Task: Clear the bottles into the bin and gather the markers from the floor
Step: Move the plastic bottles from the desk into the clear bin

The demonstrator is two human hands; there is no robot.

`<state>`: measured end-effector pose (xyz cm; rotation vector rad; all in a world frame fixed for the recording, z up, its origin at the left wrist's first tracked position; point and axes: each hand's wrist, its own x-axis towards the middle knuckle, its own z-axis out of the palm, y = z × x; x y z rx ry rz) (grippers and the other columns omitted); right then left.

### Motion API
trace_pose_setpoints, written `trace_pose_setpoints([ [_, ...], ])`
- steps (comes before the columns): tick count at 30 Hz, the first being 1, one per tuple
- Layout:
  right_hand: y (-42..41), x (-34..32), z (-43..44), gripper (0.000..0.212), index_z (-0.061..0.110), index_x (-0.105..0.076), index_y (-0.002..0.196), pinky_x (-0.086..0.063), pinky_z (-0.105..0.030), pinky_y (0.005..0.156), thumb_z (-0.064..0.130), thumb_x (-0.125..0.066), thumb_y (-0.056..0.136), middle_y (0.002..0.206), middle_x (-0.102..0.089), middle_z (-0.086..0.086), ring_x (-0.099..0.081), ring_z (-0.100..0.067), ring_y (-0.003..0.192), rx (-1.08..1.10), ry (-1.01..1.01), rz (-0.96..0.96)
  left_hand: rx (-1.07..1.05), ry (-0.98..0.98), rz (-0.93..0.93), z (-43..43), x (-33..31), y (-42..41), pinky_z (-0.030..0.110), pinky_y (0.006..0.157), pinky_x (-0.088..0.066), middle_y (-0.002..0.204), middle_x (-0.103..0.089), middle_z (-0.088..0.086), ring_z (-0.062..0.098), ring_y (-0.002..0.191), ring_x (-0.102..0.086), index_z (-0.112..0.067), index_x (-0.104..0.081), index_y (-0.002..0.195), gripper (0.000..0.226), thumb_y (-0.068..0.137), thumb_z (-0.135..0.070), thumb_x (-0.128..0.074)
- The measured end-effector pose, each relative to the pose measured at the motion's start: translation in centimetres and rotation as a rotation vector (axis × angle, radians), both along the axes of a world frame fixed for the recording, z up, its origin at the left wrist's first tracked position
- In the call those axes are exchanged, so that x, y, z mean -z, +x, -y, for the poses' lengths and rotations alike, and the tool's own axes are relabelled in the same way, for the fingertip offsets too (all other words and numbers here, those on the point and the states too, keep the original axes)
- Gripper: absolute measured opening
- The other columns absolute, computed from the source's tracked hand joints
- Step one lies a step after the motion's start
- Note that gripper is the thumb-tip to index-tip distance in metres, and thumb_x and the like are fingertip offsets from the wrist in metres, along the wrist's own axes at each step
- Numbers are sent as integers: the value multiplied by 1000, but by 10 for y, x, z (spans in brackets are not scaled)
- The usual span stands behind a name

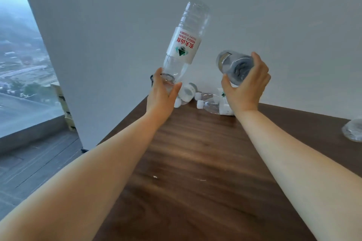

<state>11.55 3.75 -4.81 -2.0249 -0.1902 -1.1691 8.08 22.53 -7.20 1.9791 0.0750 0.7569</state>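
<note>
A clear labelled bottle (185,43) is gripped near its neck by the left hand (162,92) and raised base-up over the wooden table (195,152). A second bottle (234,66) (base toward the camera) is clasped by the right hand (245,86), while more bottles (213,103) are left lying by the wall (254,6).

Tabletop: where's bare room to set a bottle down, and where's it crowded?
Free: table wood between left forearm and right forearm, to the near edge. Crowded: far end at the wall, where lying bottles cluster; another bottle sits at the right edge.
</note>
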Motion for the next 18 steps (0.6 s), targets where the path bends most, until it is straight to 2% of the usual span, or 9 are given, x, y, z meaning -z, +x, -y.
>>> trace_pose_setpoints([
  [4,-25,3,-112,76,7,-35,139,-34,-27,97,35,-68,76,137,-45,-12,-42,-29,121,-340,-75,-23,-172,-10,6,-87,6,-41,27,82,-38,110,-53,0,26,105,-57,-18,-17,145,66,92,-33,-54],
  [7,-46,17,-189,75,6,-36,138,-35,-32,100,43,-61,78,137,-46,-13,-44,-29,121,-515,-83,-52,-293,-8,-19,-156,14,-78,32,85,-43,105,-50,-2,22,96,-55,-19,-18,144,64,92,-33,-53],
  [10,-64,30,-255,79,6,-35,138,-31,-26,97,53,-54,77,137,-45,-13,-42,-28,123,-650,-105,-111,-412,-61,-56,-219,26,-115,41,91,-48,113,-56,5,28,103,-58,-21,-19,143,64,92,-34,-54],
  [13,-78,44,-308,73,11,-33,139,-28,-22,94,45,-61,80,139,-42,-9,-38,-25,125,-728,-160,-205,-492,-93,-141,-269,44,-147,41,94,-45,127,-55,10,30,113,-56,-19,-18,144,65,92,-36,-53],
  [16,-86,65,-350,69,14,-33,137,-37,-31,97,39,-66,81,137,-42,-8,-37,-26,123,-761,-259,-305,-538,-124,-210,-304,65,-173,35,93,-42,128,-54,11,28,115,-54,-16,-20,145,65,92,-35,-53],
  [18,-88,81,-371,69,16,-32,138,-38,-38,99,39,-65,82,139,-41,-9,-35,-28,124,-759,-342,-398,-546,-124,-270,-322,79,-185,37,95,-44,129,-54,11,28,115,-54,-14,-20,145,66,92,-35,-54],
])
